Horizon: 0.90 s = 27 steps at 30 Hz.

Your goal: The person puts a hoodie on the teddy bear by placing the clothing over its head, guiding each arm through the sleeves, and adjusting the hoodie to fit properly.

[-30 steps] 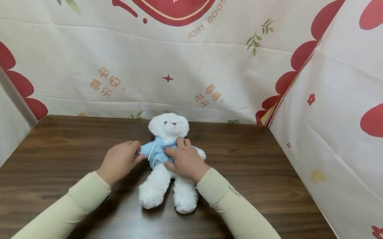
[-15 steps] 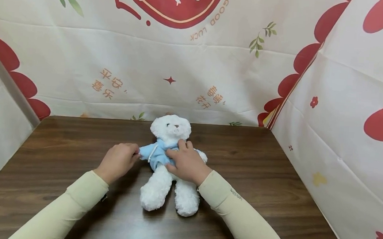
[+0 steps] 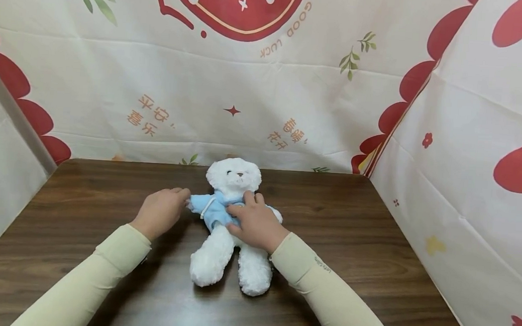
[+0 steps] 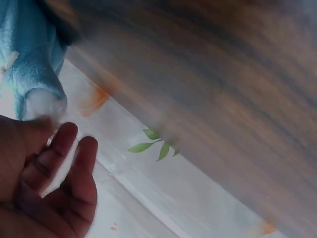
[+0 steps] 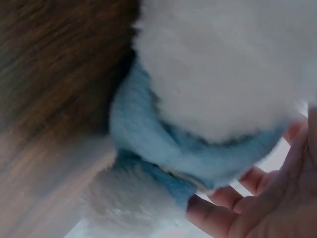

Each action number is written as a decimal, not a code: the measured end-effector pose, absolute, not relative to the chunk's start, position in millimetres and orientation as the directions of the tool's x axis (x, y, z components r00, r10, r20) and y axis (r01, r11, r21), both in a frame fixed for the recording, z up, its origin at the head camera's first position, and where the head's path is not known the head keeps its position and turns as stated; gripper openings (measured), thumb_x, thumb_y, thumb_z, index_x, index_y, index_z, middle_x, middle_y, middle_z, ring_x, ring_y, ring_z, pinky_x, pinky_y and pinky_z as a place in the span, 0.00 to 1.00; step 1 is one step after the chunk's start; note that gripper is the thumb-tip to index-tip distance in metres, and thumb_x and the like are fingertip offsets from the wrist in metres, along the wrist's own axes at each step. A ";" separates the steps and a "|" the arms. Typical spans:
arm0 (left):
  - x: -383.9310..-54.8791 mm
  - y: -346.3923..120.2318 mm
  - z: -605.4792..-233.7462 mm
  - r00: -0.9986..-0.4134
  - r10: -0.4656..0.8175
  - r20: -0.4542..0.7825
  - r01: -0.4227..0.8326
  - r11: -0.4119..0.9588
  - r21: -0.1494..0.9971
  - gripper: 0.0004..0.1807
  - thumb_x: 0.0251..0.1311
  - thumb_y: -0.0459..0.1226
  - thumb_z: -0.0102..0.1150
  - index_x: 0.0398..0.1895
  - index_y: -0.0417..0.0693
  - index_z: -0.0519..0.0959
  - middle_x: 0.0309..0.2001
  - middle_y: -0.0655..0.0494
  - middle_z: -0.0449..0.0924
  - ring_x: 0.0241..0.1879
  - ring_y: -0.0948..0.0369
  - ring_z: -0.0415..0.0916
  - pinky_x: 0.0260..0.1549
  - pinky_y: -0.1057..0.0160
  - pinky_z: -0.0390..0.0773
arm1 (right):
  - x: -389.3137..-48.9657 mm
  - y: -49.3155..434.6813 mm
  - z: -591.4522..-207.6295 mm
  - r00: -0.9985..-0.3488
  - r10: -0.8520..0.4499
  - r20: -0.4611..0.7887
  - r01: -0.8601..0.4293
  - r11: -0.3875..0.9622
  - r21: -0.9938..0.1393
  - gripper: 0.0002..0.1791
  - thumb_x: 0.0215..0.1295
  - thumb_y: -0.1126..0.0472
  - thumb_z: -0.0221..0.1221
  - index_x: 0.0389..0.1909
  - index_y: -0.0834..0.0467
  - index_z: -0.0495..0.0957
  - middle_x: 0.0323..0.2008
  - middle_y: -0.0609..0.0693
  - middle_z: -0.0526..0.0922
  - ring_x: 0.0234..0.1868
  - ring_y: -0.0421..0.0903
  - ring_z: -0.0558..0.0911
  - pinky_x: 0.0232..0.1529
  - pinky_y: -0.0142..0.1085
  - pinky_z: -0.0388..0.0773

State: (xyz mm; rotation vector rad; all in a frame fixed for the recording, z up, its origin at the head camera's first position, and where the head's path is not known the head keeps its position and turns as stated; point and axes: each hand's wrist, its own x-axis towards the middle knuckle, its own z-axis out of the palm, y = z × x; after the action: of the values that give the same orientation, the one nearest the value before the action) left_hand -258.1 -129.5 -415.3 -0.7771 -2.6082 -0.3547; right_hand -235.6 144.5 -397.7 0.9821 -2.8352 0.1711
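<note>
A white plush teddy bear (image 3: 212, 264) in a blue hoodie (image 3: 217, 212) lies face up on the brown wooden table, its head toward the back edge. My left hand (image 3: 161, 212) pinches the end of the bear's arm on the left; in the left wrist view, the white paw (image 4: 44, 104) pokes out of the blue sleeve at the thumb and fingertip. Across the bear's torso, my right hand (image 3: 259, 222) holds its body with bent fingers, covering part of the hoodie front. The right wrist view has the fingers (image 5: 213, 215) against the hoodie, near its hem and the white fur.
The wooden table (image 3: 349, 268) extends around the bear on both sides. Behind it hangs a white printed cloth (image 3: 194, 79) with red shapes and leaves, meeting the back edge. A similar cloth side wall (image 3: 467, 170) borders the right.
My left hand has pulled the bear's arm outward to the left, then raised it slightly, straightening the sleeve. The right hand stays on the torso. The head view has shifted slightly.
</note>
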 end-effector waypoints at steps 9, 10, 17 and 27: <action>-252.3 -134.4 -411.4 -0.715 0.530 0.455 0.653 0.739 0.165 0.15 0.63 0.32 0.65 0.26 0.51 0.68 0.24 0.62 0.66 0.18 0.64 0.59 0.19 0.62 0.65 | -254.6 179.1 -393.6 -0.857 -0.467 0.218 -0.507 0.689 -0.518 0.13 0.74 0.57 0.57 0.54 0.57 0.73 0.45 0.49 0.72 0.44 0.44 0.74 0.47 0.40 0.74; -251.5 -134.6 -410.9 -0.717 0.534 0.448 0.657 0.733 0.176 0.14 0.63 0.32 0.65 0.26 0.51 0.68 0.24 0.63 0.66 0.18 0.64 0.59 0.19 0.63 0.64 | -254.2 181.7 -395.3 -0.871 -0.454 0.190 -0.480 0.702 -0.526 0.13 0.74 0.56 0.57 0.54 0.57 0.73 0.46 0.50 0.72 0.45 0.44 0.74 0.48 0.39 0.74; -241.2 -138.3 -402.3 -0.708 0.549 0.445 0.682 0.696 0.226 0.15 0.62 0.32 0.66 0.26 0.54 0.69 0.24 0.65 0.62 0.21 0.65 0.59 0.22 0.63 0.64 | -242.6 199.1 -398.8 -0.894 -0.442 0.072 -0.396 0.703 -0.591 0.31 0.69 0.52 0.62 0.69 0.57 0.65 0.54 0.52 0.77 0.51 0.46 0.78 0.52 0.43 0.75; -232.5 -143.8 -402.1 -0.724 0.517 0.456 0.657 0.719 0.229 0.07 0.60 0.31 0.67 0.30 0.50 0.78 0.27 0.64 0.72 0.22 0.66 0.65 0.24 0.62 0.71 | -237.4 211.8 -407.2 -0.925 -0.365 0.107 -0.365 0.776 -0.514 0.11 0.65 0.59 0.67 0.40 0.54 0.74 0.32 0.45 0.78 0.31 0.42 0.75 0.35 0.37 0.75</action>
State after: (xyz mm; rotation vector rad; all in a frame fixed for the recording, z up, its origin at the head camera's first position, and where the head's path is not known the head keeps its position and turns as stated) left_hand -232.5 -143.8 -402.1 -0.9113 -2.5639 -0.5383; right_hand -237.4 211.8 -407.2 0.6080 -2.9597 0.8565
